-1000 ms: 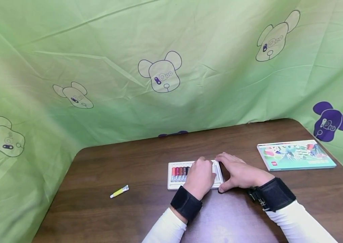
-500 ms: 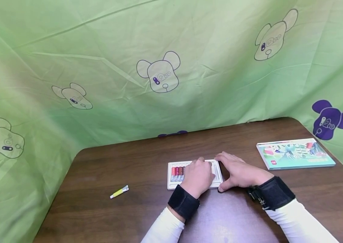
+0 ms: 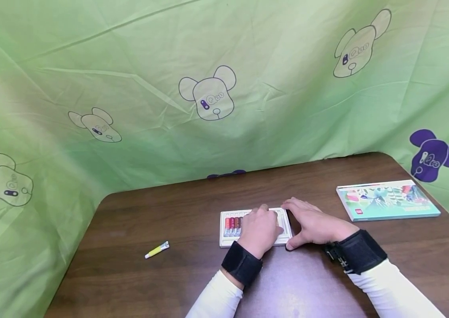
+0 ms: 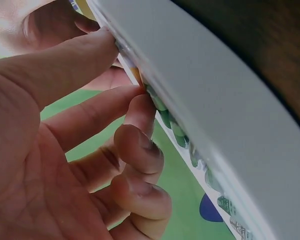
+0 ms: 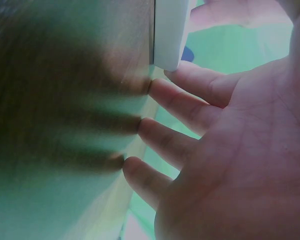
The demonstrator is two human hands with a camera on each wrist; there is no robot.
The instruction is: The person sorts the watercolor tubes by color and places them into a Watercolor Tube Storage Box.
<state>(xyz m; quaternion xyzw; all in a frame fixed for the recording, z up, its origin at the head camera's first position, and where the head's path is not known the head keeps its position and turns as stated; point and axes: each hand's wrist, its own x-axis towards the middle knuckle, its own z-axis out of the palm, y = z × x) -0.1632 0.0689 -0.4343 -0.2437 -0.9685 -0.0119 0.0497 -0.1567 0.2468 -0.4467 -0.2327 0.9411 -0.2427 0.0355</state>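
A white tray (image 3: 229, 242) of small paint tubes (image 3: 232, 224) lies on the table in the head view, with red and brown tubes showing at its left. My left hand (image 3: 259, 230) reaches over its middle and hides the tubes beneath. In the left wrist view, the thumb and index finger of that hand pinch a tube (image 4: 136, 75) with an orange-yellow part, beside a row of green ones (image 4: 177, 132). My right hand (image 3: 313, 224) spans the tray's right end, thumb at the near corner and index finger at the far one. Its other fingers (image 5: 167, 142) touch the table.
A yellow paint tube (image 3: 156, 250) lies alone on the brown table (image 3: 129, 287), left of the tray. Toward the right edge rests a flat turquoise box (image 3: 391, 201) with a printed picture. Green cloth (image 3: 149, 145) with cartoon bear heads hangs behind the table.
My left hand has shifted slightly left over the tray and now covers the black tubes that showed earlier. My right hand stays at the tray's right end.
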